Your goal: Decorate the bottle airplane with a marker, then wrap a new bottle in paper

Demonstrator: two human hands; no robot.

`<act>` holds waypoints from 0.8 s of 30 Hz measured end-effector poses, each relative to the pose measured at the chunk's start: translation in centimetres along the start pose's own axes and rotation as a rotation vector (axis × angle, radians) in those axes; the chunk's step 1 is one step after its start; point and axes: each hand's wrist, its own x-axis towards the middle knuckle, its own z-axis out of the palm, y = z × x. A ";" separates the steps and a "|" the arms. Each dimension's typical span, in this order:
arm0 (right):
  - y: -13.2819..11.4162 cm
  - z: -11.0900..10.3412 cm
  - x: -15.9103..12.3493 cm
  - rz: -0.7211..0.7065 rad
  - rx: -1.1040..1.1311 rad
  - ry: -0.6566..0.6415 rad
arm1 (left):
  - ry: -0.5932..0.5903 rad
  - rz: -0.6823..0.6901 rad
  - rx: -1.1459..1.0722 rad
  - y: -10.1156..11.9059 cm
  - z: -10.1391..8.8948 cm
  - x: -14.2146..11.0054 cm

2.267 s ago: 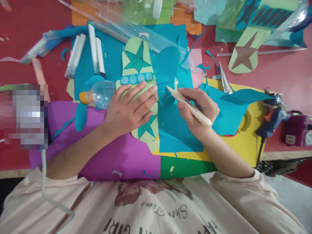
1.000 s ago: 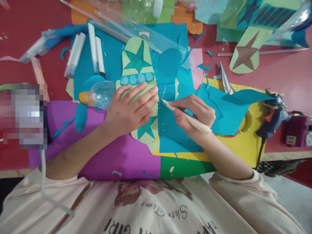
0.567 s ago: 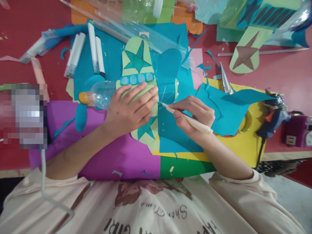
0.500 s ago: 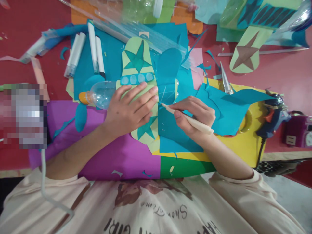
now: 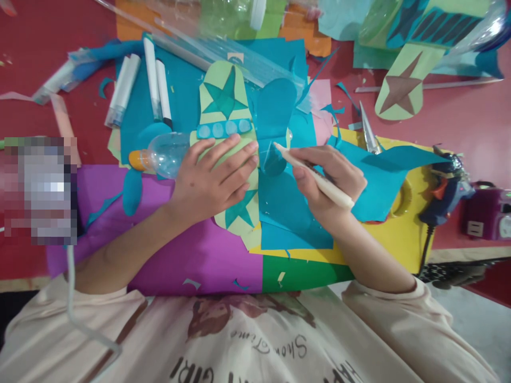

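My left hand (image 5: 217,178) lies flat with fingers spread over the paper-covered middle of a plastic bottle (image 5: 165,154) with an orange cap. Pale green paper wings (image 5: 227,74) with teal stars stick out from the bottle on both sides, and a blue strip (image 5: 224,128) with round dots crosses it. A white pen (image 5: 315,178) is gripped in my right hand (image 5: 331,178), its tip over a rounded blue paper piece (image 5: 275,111) at the bottle's end. Thin pale lines mark that piece near the tip.
Scissors (image 5: 369,130) and a glue gun (image 5: 447,191) lie to the right, beside cut blue paper (image 5: 375,186). Several markers (image 5: 123,88) lie at the upper left. Another decorated bottle (image 5: 439,24) stands at the far right. A white cable (image 5: 71,298) hangs at left.
My right hand and the pen have moved up and slightly right, lifting the tip from the lower left edge of the blue piece toward its middle. My left hand stays in place.
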 end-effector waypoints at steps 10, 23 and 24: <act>0.2 0.0 0.2 0.010 -0.017 -0.038 | -0.067 -0.006 -0.089 -0.2 -0.1 0.2; 0.1 -0.2 0.0 -0.048 -0.024 -0.020 | -0.122 -0.021 -0.244 -0.5 0.0 0.0; 0.1 -0.2 0.0 -0.057 -0.040 -0.021 | -0.130 -0.023 -0.250 -0.5 0.0 0.0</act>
